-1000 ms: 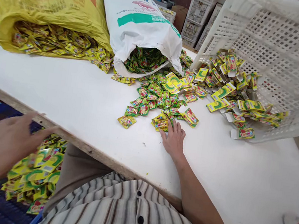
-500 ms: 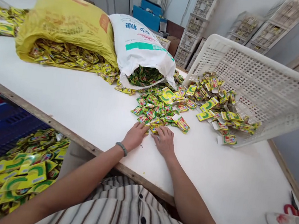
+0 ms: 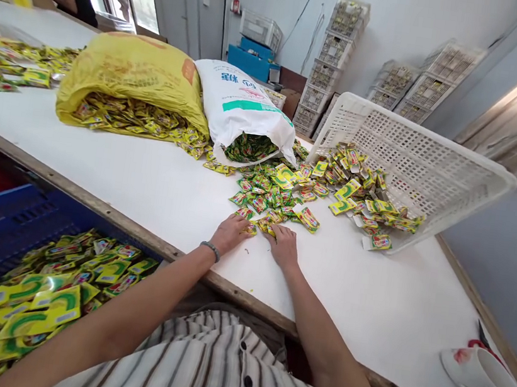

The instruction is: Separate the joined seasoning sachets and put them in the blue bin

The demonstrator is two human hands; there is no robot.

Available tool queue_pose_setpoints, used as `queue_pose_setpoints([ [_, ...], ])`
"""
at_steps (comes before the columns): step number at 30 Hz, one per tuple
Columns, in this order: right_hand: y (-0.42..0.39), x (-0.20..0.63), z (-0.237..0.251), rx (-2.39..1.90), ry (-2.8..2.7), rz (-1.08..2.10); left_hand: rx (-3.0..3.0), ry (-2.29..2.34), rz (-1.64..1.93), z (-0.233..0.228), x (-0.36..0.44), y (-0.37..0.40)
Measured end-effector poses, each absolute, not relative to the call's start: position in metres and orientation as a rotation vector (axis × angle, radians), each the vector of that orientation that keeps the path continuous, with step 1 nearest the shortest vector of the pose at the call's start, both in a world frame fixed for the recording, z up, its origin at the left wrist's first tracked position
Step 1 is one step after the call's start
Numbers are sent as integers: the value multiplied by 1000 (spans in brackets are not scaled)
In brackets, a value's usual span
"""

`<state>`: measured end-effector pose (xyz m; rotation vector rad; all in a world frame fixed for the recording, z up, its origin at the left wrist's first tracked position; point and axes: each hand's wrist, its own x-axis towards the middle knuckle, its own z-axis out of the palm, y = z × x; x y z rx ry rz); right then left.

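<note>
Hands, two: left hand (image 3: 230, 233) and right hand (image 3: 284, 246) flat, fingers spread on sachets (image 3: 261, 222); two sacks

Two sacks, one yellow sack (image 3: 136, 73) and one white sack (image 3: 245, 112), one tipped white basket (image 3: 415, 163), one blue crate (image 3: 7, 217), one cup (image 3: 482, 375), two hands, left hand (image 3: 230, 233) and right hand (image 3: 284, 246), sachets (image 3: 277, 193) too many to count

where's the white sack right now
In the head view the white sack lies on its side at the back of the table, between the yellow sack on its left and the tipped white crate on its right, spilling green packets.
</note>
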<state>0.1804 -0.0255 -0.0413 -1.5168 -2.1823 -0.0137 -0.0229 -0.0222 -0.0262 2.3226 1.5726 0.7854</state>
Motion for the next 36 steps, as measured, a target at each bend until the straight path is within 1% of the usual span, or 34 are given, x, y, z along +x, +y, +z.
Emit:
queue_pose_setpoints([
  [6, -21, 184, -49, -1406, -1948, 130, 2244, 1585, 877, -32, -26, -20],
  [9, -16, 195, -55, -1480, -1748, 109, 2167, 1699, 940, -30, -26, -19],
  [12, -13, 209, -53, -1553, -1557, 134, 1993, 1946, 980, -23, -30, -9],
  [15, -16, 218, -41, -1544, -1387, 351, 1825, 2218, 787, -14, -32, 12],
  [17, -19, 218, -31, -1507, -1367, 535, 1837, 2244, 583, -9, -31, 27],
  [19, -22, 215, -23, -1488, -1360, 668, 1882, 2192, 482, -5, -29, 37],
  [20, -23, 213, -21, -1486, -1347, 716, 1888, 2155, 501, -2, -27, 40],
  [23, -25, 207, -15, -1466, -1288, 806, 1852, 1942, 757, 10, -18, 43],
  [26, -26, 204, -8, -1395, -1230, 869, 1776, 1550, 948, 19, -1, 42],
  [28, -27, 204, -2, -1337, -1212, 938, 1680, 1310, 924, 17, 14, 40],
  [31, -28, 204, 3, -1294, -1290, 1037, 1438, 1105, 792, 6, 32, 33],
  [36, -25, 204, -9, -1413, -1237, 997, 1077, 926, 705, -8, 40, 20],
])
